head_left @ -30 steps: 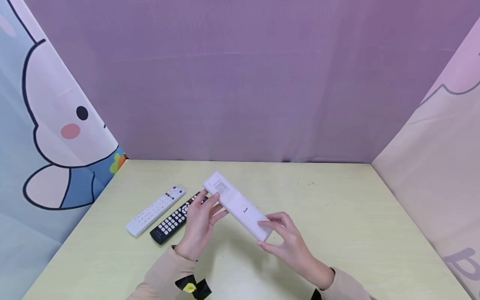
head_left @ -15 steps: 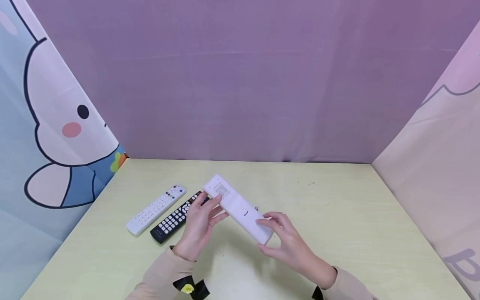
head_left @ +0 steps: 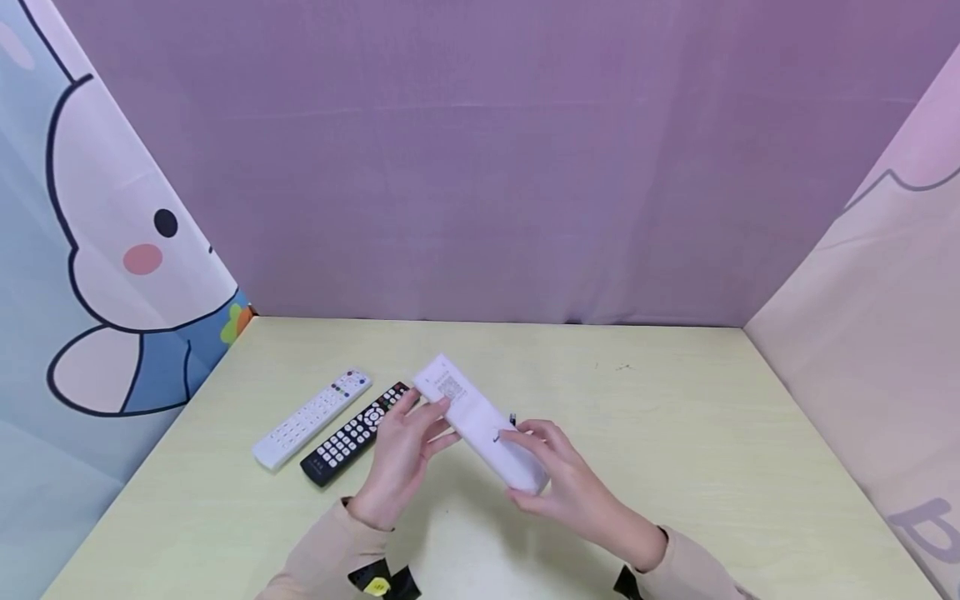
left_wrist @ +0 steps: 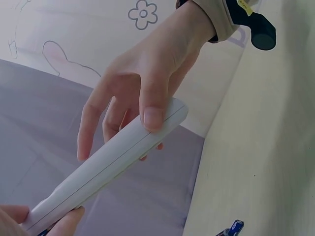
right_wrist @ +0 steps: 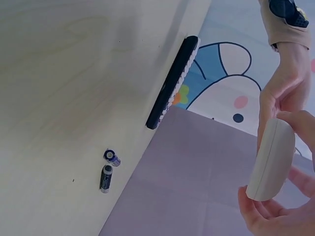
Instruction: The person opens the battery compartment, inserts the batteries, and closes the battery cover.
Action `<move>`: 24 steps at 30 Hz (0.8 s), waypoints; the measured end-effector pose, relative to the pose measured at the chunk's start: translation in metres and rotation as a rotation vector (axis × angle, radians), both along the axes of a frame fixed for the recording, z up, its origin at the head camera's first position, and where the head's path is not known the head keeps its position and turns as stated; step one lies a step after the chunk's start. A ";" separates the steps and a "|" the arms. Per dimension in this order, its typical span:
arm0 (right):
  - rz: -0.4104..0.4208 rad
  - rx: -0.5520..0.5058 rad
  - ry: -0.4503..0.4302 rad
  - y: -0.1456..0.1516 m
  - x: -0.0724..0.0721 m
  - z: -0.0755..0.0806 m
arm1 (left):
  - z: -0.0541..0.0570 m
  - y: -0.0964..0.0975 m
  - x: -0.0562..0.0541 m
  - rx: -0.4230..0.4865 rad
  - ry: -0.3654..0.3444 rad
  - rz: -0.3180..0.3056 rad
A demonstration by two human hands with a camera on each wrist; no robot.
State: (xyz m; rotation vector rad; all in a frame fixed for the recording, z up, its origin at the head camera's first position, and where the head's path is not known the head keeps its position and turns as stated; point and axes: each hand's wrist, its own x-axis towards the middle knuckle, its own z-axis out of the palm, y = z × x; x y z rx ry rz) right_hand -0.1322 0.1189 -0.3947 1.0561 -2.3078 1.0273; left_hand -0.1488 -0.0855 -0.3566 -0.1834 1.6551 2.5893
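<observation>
A white remote control is held above the table with its back up, showing a printed QR code and a small dark mark. My left hand pinches its upper left end between thumb and fingers. Around the lower right end, my right hand grips with the thumb on the near edge and a fingertip near the mark. In the left wrist view, the right thumb presses the remote's side. Its button face is turned away.
Two batteries lie on the table behind the remote, mostly hidden in the head view. To the left lie a black remote and another white remote, side by side. Printed cloths surround the table.
The held remote has shifted slightly right and down. My right fingertip has slid further up its back to the dark mark. A battery tip now shows behind the remote.
</observation>
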 end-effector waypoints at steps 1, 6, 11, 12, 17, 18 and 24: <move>-0.001 0.006 0.004 0.000 0.000 0.000 | 0.000 0.000 0.000 -0.006 0.001 0.000; -0.003 0.034 0.066 -0.002 -0.001 -0.002 | 0.001 0.001 0.002 -0.036 0.017 -0.002; -0.007 0.038 0.090 -0.003 -0.002 -0.003 | 0.002 0.002 0.002 -0.044 0.031 0.001; -0.009 0.038 0.087 -0.004 -0.002 -0.003 | 0.002 0.002 0.001 -0.044 0.031 0.002; -0.022 0.040 0.064 -0.005 -0.002 -0.002 | 0.001 0.001 0.001 -0.045 0.030 -0.003; -0.022 0.038 0.061 -0.005 -0.001 -0.002 | 0.001 0.001 0.001 -0.047 0.029 -0.004; -0.010 0.025 0.033 -0.006 -0.001 -0.002 | -0.001 0.002 0.001 -0.058 0.025 -0.003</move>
